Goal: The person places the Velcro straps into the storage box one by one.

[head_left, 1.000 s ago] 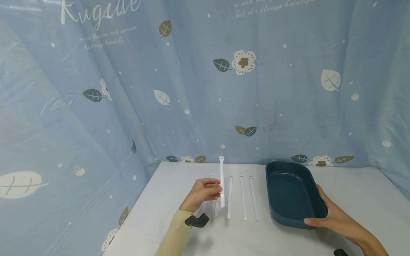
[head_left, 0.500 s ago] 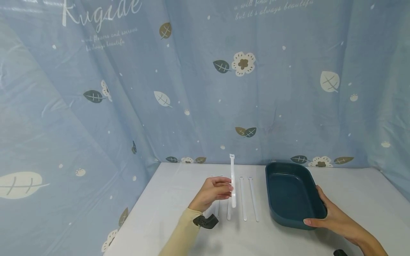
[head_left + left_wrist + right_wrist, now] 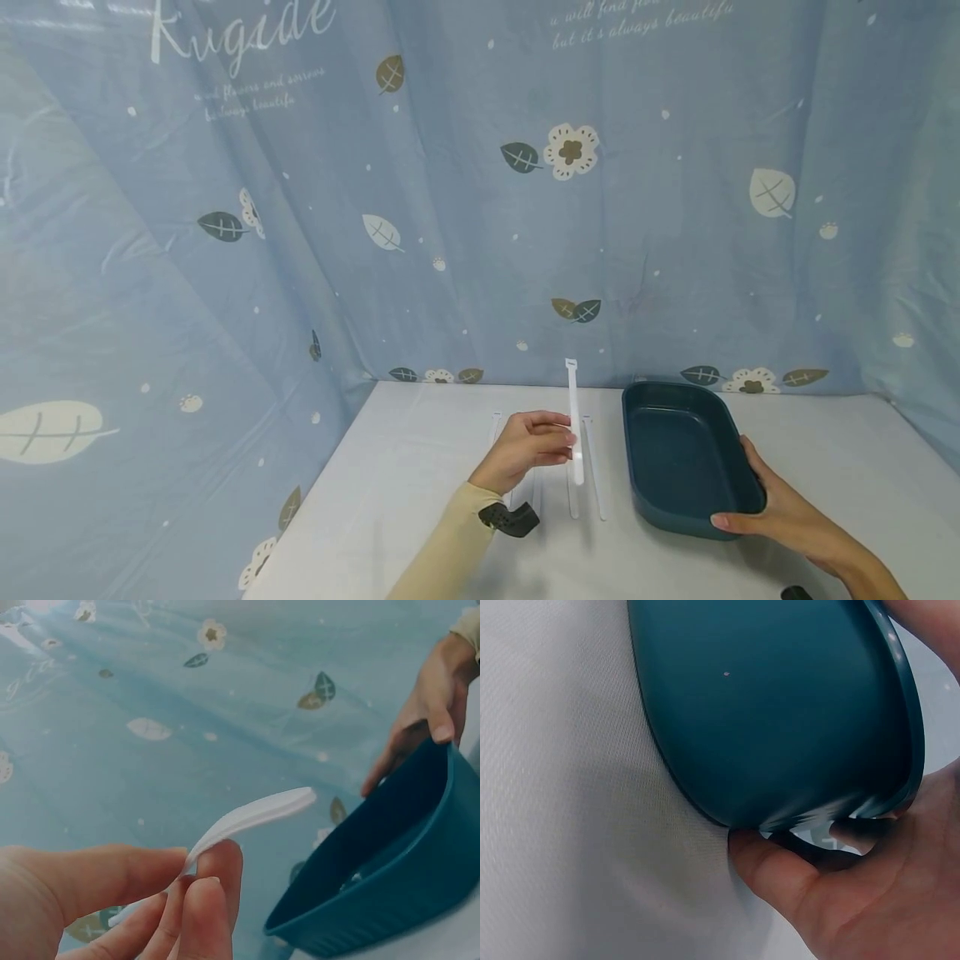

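A white cable-tie strap (image 3: 574, 396) with a slotted head stands nearly upright in my left hand (image 3: 523, 450), pinched between thumb and fingers. In the left wrist view the strap (image 3: 259, 812) curves away above the fingertips. Just right of it is a dark teal rectangular tub (image 3: 675, 522). My right hand (image 3: 798, 521) grips the tub's near right corner, thumb at the near rim and fingers along the right side. Several more white straps (image 3: 595, 471) lie in a row on the table, partly hidden behind my left hand and wrist.
A white cloth covers the table (image 3: 390, 467). Behind it and at the left hangs a blue curtain (image 3: 450, 192) printed with leaves and flowers. The tub's floor shows bare in the head view. A black wrist mount (image 3: 510, 518) sits on the left sleeve.
My left hand has moved steadily right, carrying the strap over the row of straps toward the tub. The right hand and the tub have stayed in place.
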### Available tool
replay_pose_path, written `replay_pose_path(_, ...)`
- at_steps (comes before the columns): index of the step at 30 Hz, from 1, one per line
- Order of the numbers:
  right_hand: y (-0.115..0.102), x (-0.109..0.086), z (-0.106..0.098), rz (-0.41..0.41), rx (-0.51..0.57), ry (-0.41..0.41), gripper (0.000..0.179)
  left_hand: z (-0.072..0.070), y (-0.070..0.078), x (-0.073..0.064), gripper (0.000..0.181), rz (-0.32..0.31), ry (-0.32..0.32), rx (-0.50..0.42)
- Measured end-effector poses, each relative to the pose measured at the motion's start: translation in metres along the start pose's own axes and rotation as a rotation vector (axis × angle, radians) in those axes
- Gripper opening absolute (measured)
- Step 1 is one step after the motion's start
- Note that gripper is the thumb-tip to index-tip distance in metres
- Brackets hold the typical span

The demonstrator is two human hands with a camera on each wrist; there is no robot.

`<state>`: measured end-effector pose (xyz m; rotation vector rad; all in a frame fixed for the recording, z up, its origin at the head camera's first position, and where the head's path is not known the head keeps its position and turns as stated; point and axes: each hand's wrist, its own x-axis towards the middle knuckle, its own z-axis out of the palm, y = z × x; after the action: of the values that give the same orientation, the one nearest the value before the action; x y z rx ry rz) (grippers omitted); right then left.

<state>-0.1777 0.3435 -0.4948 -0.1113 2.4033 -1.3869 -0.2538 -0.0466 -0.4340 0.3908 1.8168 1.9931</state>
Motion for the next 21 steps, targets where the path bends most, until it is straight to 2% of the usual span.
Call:
replay_pose_path(12,0.002,0.001,-0.001,0.013,-0.001,-0.002,0.125,0.022,0.002,0.009,0.031,0.011,-0.017,-0.018)
replay_pose_path(21,0.001,0.002,-0.001,0.008,0.0,-0.001,0.125,0.038,-0.004,0.018,0.034,0.011,-0.039,-0.058)
